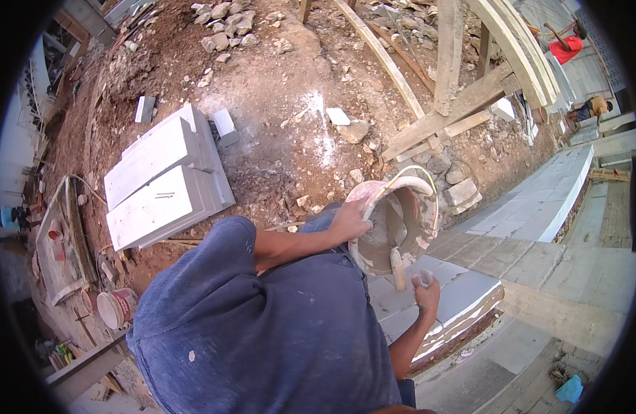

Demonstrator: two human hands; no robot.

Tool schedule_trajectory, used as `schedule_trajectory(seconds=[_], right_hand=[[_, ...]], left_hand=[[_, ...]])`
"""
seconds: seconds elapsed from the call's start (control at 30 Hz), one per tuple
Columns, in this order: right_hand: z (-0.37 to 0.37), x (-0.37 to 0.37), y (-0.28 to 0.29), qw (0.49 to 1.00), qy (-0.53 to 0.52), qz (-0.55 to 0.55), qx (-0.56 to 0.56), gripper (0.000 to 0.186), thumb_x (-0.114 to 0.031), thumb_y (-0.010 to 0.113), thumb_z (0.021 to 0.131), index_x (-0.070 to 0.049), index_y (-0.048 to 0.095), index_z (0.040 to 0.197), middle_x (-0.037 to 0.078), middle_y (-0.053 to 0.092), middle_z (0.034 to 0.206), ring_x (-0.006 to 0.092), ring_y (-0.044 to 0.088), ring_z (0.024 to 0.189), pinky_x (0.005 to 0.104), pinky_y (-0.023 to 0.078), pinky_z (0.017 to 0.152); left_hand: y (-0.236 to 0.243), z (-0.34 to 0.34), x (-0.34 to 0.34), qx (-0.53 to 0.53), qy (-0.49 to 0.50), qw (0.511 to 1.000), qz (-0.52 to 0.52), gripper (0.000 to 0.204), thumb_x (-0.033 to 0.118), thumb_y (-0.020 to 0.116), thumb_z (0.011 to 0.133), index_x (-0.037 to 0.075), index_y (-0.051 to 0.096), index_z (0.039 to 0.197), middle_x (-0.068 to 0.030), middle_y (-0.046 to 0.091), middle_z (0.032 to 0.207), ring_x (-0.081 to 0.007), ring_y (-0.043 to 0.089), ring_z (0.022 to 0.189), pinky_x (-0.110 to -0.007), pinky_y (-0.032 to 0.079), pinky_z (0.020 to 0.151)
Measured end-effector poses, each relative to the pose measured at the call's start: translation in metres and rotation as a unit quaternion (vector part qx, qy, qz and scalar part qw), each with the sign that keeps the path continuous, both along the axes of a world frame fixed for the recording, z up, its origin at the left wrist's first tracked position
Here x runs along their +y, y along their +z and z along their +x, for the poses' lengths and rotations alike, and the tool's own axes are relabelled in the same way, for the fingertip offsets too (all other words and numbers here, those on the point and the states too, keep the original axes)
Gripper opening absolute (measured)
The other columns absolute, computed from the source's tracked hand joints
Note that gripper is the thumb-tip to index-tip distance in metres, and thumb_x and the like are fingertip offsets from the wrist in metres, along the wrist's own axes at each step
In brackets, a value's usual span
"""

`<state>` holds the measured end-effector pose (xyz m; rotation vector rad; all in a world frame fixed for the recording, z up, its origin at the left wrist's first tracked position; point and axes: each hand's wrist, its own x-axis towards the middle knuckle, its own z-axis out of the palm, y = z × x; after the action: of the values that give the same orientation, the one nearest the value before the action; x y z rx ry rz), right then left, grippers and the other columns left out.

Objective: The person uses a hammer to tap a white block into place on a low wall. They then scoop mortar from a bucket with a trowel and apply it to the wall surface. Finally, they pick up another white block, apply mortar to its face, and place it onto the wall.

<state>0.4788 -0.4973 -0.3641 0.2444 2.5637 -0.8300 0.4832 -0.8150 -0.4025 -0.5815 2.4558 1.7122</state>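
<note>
My left hand grips the near left rim of a mortar-smeared bucket, which is tilted so that its opening shows. Wet grey mortar lies inside, and the thin wire handle stands up over the far side. A trowel rests in the bucket, its wooden grip sticking out over the lower rim. Close to that grip, my right hand is closed, with something small and greyish at its fingers that I cannot make out. Below the bucket and hand runs a course of pale blocks.
Pale blocks are stacked on the dirt at left. A white bucket stands lower left, beside a mortar trough. Timber beams cross the upper right. Another block wall extends right; a person in red is far off.
</note>
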Motion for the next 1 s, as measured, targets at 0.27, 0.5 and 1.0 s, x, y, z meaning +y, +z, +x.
schedule_trajectory(seconds=[0.27,0.5,1.0], right_hand=[[-0.019,-0.058,0.012,0.981,-0.036,-0.158,0.11,0.039,-0.022,0.064,0.086,0.005,0.059,0.115,0.013,0.062,0.103,0.0197,0.061,0.08,0.0297,0.05,0.06],[0.051,-0.056,-0.075,0.967,-0.161,-0.189,0.059,0.028,-0.017,0.061,0.089,0.001,0.059,0.111,0.006,0.062,0.093,0.015,0.058,0.067,0.0254,0.047,0.051],[0.281,-0.105,-0.166,0.961,-0.167,-0.084,-0.204,0.015,-0.011,0.059,0.083,0.001,0.064,0.09,0.01,0.062,0.074,0.0185,0.06,0.067,0.0305,0.048,0.055]], left_hand=[[0.066,0.065,-0.065,-0.035,0.18,0.983,0.021,0.022,0.011,0.066,0.065,-0.003,0.058,0.08,-0.0143,0.058,0.063,-0.0224,0.061,0.057,-0.035,0.05,0.056],[0.085,0.079,-0.117,-0.038,0.329,0.925,0.183,0.013,0.003,0.065,0.068,-0.003,0.056,0.074,-0.0079,0.059,0.065,-0.0158,0.059,0.051,-0.03,0.05,0.045],[0.019,-0.004,-0.283,-0.08,0.393,0.899,0.179,0.011,0.005,0.061,0.065,-0.002,0.059,0.074,-0.0037,0.054,0.063,-0.0135,0.05,0.054,-0.031,0.04,0.05]])
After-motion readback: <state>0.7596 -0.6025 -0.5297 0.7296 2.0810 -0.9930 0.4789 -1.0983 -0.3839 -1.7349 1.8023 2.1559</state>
